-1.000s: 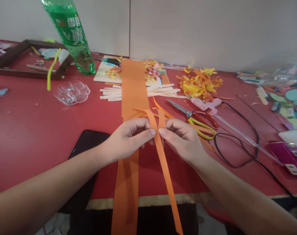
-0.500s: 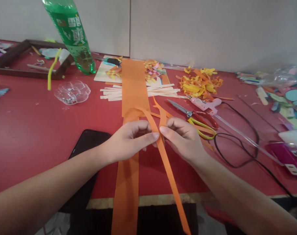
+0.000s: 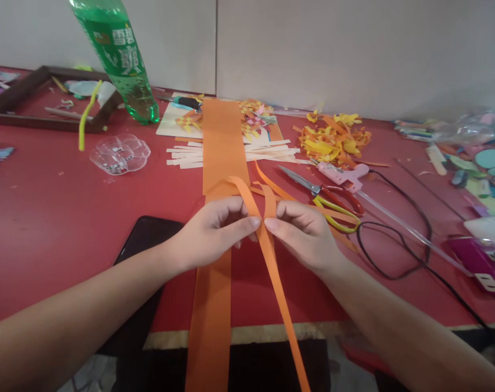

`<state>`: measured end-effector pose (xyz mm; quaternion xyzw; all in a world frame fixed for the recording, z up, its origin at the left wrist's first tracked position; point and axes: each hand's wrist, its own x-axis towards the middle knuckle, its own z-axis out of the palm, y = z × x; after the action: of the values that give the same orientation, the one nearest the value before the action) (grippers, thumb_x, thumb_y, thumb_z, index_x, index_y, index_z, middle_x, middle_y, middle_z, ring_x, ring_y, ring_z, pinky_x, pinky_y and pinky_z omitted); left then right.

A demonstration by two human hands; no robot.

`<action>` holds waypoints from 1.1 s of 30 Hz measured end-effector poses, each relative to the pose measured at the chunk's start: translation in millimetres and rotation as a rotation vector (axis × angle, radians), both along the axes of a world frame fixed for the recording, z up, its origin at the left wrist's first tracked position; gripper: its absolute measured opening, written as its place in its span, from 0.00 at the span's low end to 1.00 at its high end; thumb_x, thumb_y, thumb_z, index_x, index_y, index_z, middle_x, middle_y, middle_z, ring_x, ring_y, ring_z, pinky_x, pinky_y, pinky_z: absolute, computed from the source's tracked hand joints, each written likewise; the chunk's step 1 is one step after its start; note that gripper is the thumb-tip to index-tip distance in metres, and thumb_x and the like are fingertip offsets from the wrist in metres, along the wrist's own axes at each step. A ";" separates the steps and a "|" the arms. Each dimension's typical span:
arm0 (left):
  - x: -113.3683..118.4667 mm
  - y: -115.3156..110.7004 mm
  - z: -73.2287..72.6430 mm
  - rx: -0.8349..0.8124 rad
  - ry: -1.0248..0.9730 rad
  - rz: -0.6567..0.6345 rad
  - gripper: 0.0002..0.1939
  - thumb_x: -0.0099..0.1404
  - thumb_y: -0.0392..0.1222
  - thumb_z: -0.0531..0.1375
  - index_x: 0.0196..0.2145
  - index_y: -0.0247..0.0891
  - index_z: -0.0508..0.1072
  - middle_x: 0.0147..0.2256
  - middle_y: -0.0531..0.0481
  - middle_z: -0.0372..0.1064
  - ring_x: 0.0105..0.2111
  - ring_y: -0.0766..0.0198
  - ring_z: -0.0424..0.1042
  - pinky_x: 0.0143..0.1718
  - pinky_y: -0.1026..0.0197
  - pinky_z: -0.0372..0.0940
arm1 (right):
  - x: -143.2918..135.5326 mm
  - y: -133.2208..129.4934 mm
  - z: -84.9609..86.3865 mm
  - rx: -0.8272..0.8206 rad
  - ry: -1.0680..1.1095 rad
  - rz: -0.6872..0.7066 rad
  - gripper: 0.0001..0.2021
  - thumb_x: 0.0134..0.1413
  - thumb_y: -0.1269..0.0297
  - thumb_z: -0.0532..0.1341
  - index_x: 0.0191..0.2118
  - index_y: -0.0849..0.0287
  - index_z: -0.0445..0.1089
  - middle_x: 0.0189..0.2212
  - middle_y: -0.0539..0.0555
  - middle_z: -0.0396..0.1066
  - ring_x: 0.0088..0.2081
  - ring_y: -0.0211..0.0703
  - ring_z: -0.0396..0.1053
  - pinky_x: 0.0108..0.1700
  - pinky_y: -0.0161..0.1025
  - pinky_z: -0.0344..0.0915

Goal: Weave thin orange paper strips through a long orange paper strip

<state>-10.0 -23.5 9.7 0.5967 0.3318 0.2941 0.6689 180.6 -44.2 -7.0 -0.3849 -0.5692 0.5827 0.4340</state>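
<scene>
Between thumb and fingers, my left hand [image 3: 220,228] pinches a narrow orange paper strip [image 3: 280,288], whose long end hangs down past the table edge. My right hand [image 3: 302,228] pinches a short curled orange paper piece [image 3: 270,201] right beside it; whether the two are joined is hidden by the fingers. Under and behind my left hand lies a wide orange paper band [image 3: 225,147], its lower length running off the table's front edge. More thin orange strips [image 3: 272,179] lie just beyond my fingers. Scissors [image 3: 321,193] with red and yellow handles rest beyond my right hand.
A pink glue gun [image 3: 345,175] with a black cord lies at the right. Paper scraps [image 3: 335,139] and cream strips [image 3: 185,155] are piled behind. A black phone [image 3: 149,245], clear dish [image 3: 120,155], green bottle [image 3: 124,71] and brown frame [image 3: 10,117] occupy the left.
Both hands have shifted slightly left. The hanging strip has swung left at its lower end, and the curled piece's upper end now bends to the left.
</scene>
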 end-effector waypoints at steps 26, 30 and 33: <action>-0.5 -0.3 -3.8 0.040 -0.042 0.012 0.10 0.69 0.42 0.58 0.32 0.34 0.70 0.27 0.55 0.65 0.24 0.73 0.61 0.24 0.68 0.58 | 0.4 -1.6 -1.4 -0.039 0.041 -0.029 0.13 0.60 0.62 0.64 0.26 0.59 0.67 0.22 0.49 0.72 0.20 0.31 0.63 0.21 0.30 0.60; -0.2 -1.2 -2.3 0.038 -0.026 0.012 0.10 0.70 0.42 0.57 0.32 0.34 0.71 0.27 0.55 0.66 0.23 0.74 0.61 0.23 0.68 0.57 | -0.8 -1.5 -0.9 0.000 0.042 -0.043 0.13 0.60 0.63 0.64 0.25 0.59 0.66 0.22 0.49 0.72 0.19 0.31 0.62 0.21 0.30 0.59; -0.4 -1.4 -1.7 0.024 -0.016 0.026 0.10 0.69 0.43 0.58 0.34 0.34 0.71 0.27 0.55 0.67 0.23 0.74 0.61 0.23 0.69 0.58 | -1.7 -1.3 -1.6 0.006 0.053 -0.069 0.13 0.60 0.63 0.64 0.25 0.59 0.66 0.19 0.47 0.69 0.18 0.30 0.61 0.20 0.30 0.57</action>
<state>-10.4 -24.9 8.0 0.5978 0.3306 0.3117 0.6604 178.9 -45.5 -8.6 -0.3873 -0.5455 0.5759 0.4699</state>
